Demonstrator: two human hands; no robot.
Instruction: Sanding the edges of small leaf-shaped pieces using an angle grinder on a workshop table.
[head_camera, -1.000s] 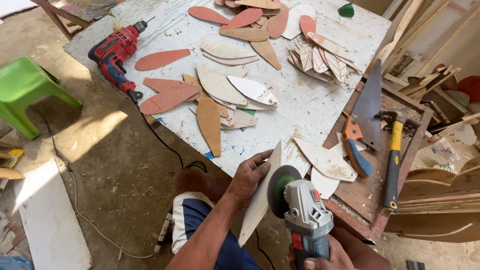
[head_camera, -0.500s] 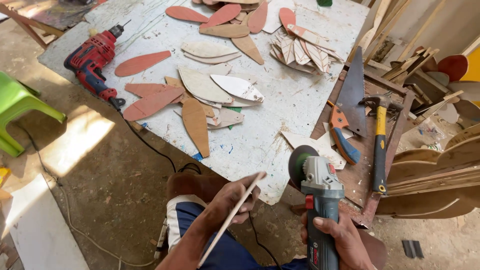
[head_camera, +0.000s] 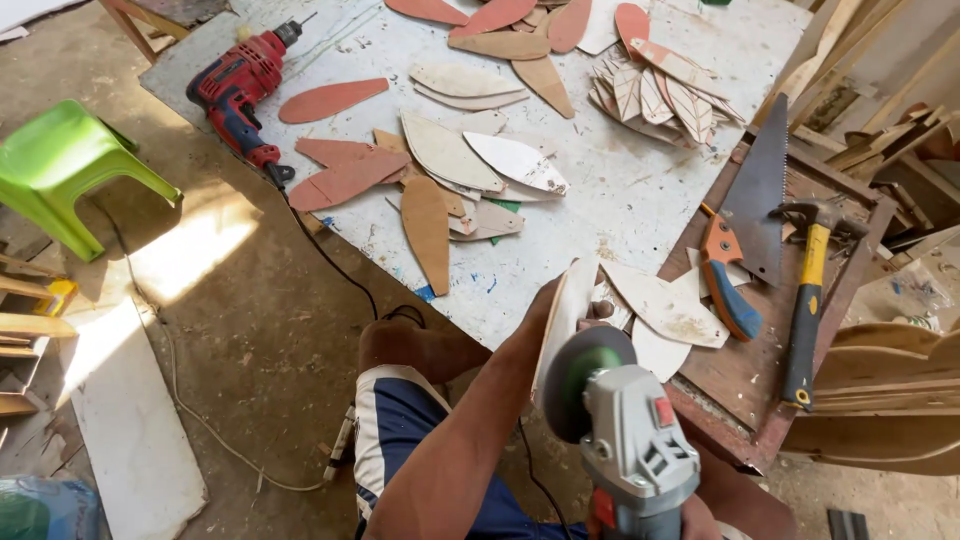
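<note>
My left hand (head_camera: 585, 312) grips a thin leaf-shaped plywood piece (head_camera: 562, 320), held on edge over the near edge of the white work board (head_camera: 620, 190). The piece stands right beside the round disc of a grey angle grinder (head_camera: 625, 440). My right hand (head_camera: 700, 520) holds the grinder's body at the bottom of the view and is mostly hidden by the tool. Two pale leaf cutouts (head_camera: 665, 305) lie on the board just past the disc.
Many leaf-shaped cutouts lie spread over the board, with a stack (head_camera: 660, 90) at the far side. A red drill (head_camera: 240, 85) lies at the board's left. A handsaw (head_camera: 750, 215) and yellow-handled hammer (head_camera: 810, 300) rest on a wooden board at right. A green stool (head_camera: 65, 165) stands left.
My left hand has lifted the plywood piece from down by my knee up to the grinder's disc. The grinder has come nearer to me and lower in view.
</note>
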